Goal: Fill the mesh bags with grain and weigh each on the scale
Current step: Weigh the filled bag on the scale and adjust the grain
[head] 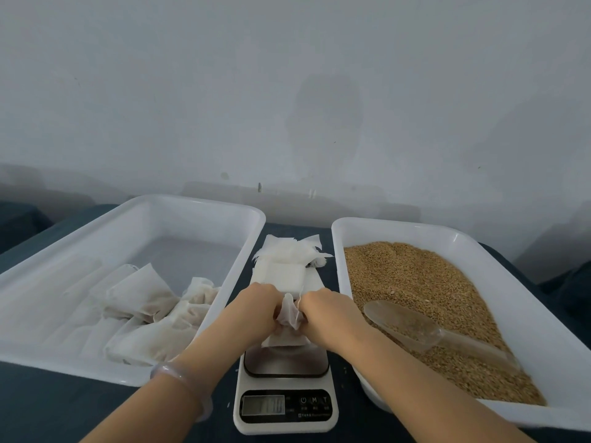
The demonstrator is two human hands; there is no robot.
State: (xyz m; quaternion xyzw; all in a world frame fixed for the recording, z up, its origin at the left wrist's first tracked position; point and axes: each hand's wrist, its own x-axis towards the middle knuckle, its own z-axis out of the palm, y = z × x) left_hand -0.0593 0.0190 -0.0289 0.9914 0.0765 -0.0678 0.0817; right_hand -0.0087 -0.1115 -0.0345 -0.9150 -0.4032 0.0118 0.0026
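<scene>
We had one mesh bag (289, 314) between our hands over the plate of the scale (285, 369), and its lower end seemed to rest on the plate. Our left hand (256, 310) and right hand (329, 314) both had their fingers curled in, pinching the gathered top of the bag from either side. A thin thread (299, 298) stood up between them. We judged this to be work on the neck of the bag, though we could not tell whether it was being drawn tight or loosened. The grain (415, 282) lay in the right tray (399, 223) with the clear scoop (412, 324) on top of it. The filled bags (153, 311) were heaped in the left tray (198, 199), and the stack of empty bags (284, 270) lay beyond the scale, between the trays. The display (263, 405) showed digits too blurred for us to read.

To do this step well, we reckoned we should pull both sides evenly and gently, since thin mesh could tear or spill grain at the neck. Then we should let go altogether, because any press of our hands would falsify the weight. We wanted the bag wholly on the plate, touching neither tray nor the stack behind, and the figures settled before reading
</scene>
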